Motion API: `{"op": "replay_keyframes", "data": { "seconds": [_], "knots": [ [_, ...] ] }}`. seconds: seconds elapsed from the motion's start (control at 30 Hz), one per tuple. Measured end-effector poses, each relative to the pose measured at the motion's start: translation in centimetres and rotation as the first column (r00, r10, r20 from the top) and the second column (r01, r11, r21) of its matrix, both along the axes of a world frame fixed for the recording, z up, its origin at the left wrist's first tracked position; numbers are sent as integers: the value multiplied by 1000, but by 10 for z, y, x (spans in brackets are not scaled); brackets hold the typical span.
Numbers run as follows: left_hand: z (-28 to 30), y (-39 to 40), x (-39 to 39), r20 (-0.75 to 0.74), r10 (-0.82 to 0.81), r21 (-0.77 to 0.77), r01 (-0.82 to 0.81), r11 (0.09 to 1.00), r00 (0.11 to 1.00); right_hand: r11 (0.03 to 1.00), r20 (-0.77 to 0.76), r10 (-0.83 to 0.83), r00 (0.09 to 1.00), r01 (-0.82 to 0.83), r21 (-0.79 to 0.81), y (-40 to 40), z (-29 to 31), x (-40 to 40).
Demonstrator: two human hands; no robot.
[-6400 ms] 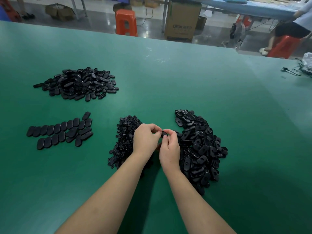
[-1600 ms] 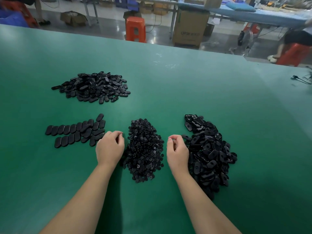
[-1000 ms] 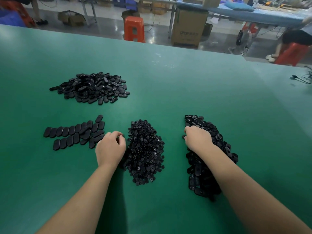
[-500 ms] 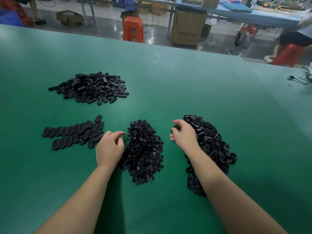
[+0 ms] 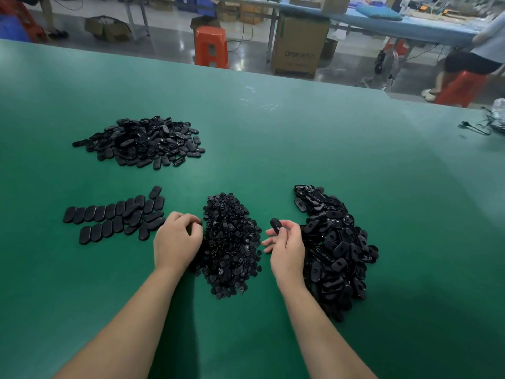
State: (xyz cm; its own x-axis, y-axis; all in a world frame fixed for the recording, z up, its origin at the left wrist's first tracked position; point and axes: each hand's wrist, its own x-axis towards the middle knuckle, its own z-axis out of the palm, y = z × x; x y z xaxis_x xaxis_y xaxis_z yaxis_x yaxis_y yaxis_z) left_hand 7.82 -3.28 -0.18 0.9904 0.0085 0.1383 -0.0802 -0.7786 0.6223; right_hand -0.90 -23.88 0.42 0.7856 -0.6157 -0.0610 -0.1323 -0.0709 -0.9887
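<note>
The right hand (image 5: pixel 287 243) had its thumb and fingertips pinched on a single black oval shell (image 5: pixel 276 225), held at nine o'clock of the heap of oval shells (image 5: pixel 337 250), in the gap between that heap and the heap of small round pieces (image 5: pixel 232 242). The left hand (image 5: pixel 177 239) lay at the nine o'clock edge of the small round pieces with its fingers curled towards them; whether they gripped one could not be told, since the fingertips were lost against the dark heap. Judged from the layout, this looked like the opening of one more assembly: a shell was picked, its small piece was being fetched, and the two were not yet brought together. The finished work appeared to be the rows of closed oval pieces (image 5: pixel 114 218), which lay flat and touching one another at nine o'clock of the left hand. Much seemed left to do: the heap of shells was large, the middle heap was deep, and a further pile of oval parts (image 5: pixel 139 142) sat well apart at eleven o'clock on the green table (image 5: pixel 273 149), its part in the job unclear
</note>
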Motion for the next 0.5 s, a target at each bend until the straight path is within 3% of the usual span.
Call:
{"op": "replay_keyframes", "data": {
  "seconds": [0.23, 0.5],
  "knots": [
    [-3, 2, 4, 12, 3, 7, -3, 1000, 1000, 997, -25, 28, 999, -27, 70, -2, -2, 1],
    [-6, 3, 5, 20, 1, 2, -1, 1000, 1000, 997, -15, 9, 1000, -10, -79, 1, -5, -2]
  ]
}}
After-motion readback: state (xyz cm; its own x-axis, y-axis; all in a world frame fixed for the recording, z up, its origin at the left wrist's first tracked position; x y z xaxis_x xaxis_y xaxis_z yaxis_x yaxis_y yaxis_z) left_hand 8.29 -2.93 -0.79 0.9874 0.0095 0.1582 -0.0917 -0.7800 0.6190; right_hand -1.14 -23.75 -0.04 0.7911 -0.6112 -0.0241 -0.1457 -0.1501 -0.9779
